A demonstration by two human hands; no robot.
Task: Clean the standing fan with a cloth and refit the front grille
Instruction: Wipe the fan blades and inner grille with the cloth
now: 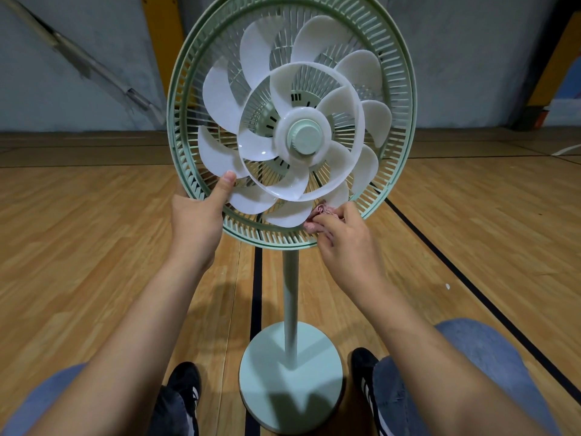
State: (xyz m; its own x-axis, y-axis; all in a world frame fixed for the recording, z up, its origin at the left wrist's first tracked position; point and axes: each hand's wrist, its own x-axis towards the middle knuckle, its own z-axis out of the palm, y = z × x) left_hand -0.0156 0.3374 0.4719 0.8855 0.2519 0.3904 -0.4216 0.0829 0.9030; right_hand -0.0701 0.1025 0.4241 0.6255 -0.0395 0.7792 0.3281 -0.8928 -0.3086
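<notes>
- My right fingers [330, 220] were curled, pinching the cloth [317, 215] against a lower blade [287, 215].
- My left hand [196, 215] gripped the rear guard [185, 184], thumb on the rim.
- Wiping was in hand; the front grille was out of sight.
- Next, I judged, turn the blades to a fresh one.

A wooden floor [94, 231] with black lines [471, 272] meets a grey wall [78, 33].
</notes>
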